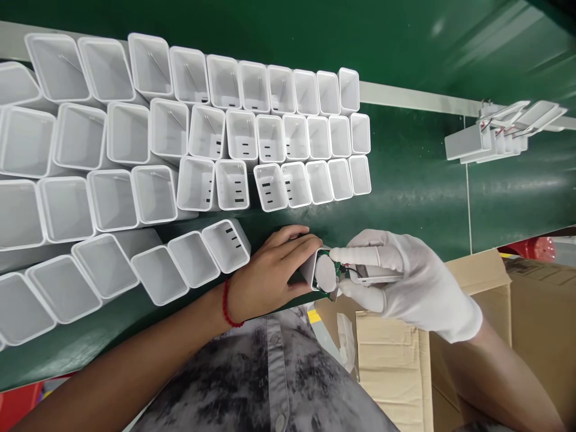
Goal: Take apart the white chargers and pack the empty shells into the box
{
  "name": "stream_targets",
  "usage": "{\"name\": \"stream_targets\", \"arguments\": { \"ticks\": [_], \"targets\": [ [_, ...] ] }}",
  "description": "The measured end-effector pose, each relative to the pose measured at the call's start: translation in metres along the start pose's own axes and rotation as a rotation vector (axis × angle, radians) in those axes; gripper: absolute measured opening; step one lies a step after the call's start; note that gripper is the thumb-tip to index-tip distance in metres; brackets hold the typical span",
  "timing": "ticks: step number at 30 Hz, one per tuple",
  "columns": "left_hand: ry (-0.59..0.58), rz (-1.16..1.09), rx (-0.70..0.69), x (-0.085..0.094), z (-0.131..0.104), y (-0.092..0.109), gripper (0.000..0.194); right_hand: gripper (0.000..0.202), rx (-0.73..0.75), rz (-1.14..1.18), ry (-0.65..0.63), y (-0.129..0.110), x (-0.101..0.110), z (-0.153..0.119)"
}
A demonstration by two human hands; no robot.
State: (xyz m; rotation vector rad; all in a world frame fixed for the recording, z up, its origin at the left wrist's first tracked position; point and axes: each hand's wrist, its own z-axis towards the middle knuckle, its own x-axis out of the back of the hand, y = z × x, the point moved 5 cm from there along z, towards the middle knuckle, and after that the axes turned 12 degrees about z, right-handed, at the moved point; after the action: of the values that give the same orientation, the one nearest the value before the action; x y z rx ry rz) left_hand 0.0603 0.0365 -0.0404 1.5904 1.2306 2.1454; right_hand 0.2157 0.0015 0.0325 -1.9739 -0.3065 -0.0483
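Observation:
Near the table's front edge, my bare left hand [279, 264] is wrapped over a white rectangular plastic housing [308, 271] lying on its side, its open end facing right. At that opening sits a green circuit board [322, 258] with a round pale disc [326, 273] on it. My gloved right hand [396, 276] pinches the board's edges between thumb and fingers. A dark wire runs from the board to a white plastic end piece [373, 275] beneath my right palm. How far the board reaches into the housing is hidden.
Rows of open white housings [162, 192] fill the left of the green table [405, 174]. Several white units with flaps and red wires [490, 135] stand at the right. Open cardboard boxes [391, 366] are below the front edge. A red container [535, 247] is at far right.

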Motion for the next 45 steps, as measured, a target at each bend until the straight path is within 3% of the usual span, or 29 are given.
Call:
{"name": "stream_targets", "arguments": {
  "ticks": [20,37,41,45],
  "targets": [
    [-0.006,0.006,0.004,-0.001,0.0,0.0,0.052,0.043,0.009,-0.039,-0.06,-0.007,0.002,0.002],
    [0.0,-0.012,0.009,0.0,0.0,0.001,0.052,0.028,-0.133,-0.033,-0.032,-0.001,-0.001,0.002],
    [0.004,-0.011,0.007,0.0,0.0,0.001,0.053,0.028,-0.239,-0.016,-0.018,-0.001,-0.004,0.0],
    [0.018,-0.004,0.005,0.001,0.001,0.001,0.053,0.016,-0.222,-0.197,0.005,-0.008,-0.01,0.006]
  ]
}}
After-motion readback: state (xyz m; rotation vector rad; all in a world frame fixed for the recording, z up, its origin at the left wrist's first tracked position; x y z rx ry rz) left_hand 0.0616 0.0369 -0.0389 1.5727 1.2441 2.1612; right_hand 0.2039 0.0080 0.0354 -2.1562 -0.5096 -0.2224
